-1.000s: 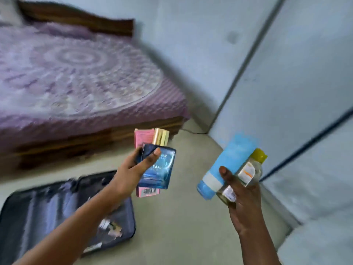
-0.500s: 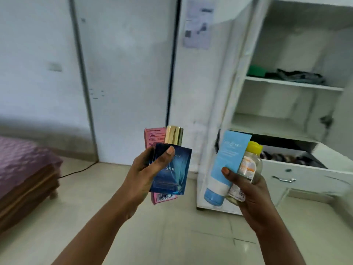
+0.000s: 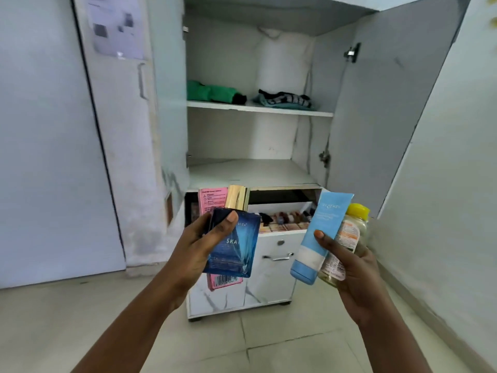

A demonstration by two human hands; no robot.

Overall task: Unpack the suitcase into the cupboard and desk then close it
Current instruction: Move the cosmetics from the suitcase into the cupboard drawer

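- Straight ahead in the head view stands an open white cupboard (image 3: pixel 172 103), its right door (image 3: pixel 376 117) swung wide; the suitcase is out of sight.
- Left hand (image 3: pixel 193 246) is wrapped around two things at once: a blue perfume bottle (image 3: pixel 234 246) with a gold cap (image 3: pixel 237 197), and a flat pink box (image 3: pixel 212 201) pressed behind it; the thumb lies across the bottle's front, the fingers curl behind; a barcode shows on the box's lower end below the bottle.
- Right hand (image 3: pixel 352 267) is clasped on a light-blue tube (image 3: pixel 320 235), cap end down, and a clear bottle with a yellow cap (image 3: pixel 347 238) just beside it, touching; the thumb presses on the tube's front.
- Both hands are held in front of the cupboard's lower part, apart from each other.
- Upper shelf (image 3: pixel 258 107) carries a folded green garment (image 3: pixel 209 92) at the left and a dark striped cloth (image 3: pixel 285 99) at the right; the middle shelf (image 3: pixel 252 173) beneath is bare.
- Below it a drawer (image 3: pixel 279 249) is pulled out, with a metal handle on its front; small items in rows lie inside, too blurred to name.
- A paper sheet (image 3: pixel 115 25) is stuck on the panel left of the cupboard; the floor (image 3: pixel 282 340) is pale tile.
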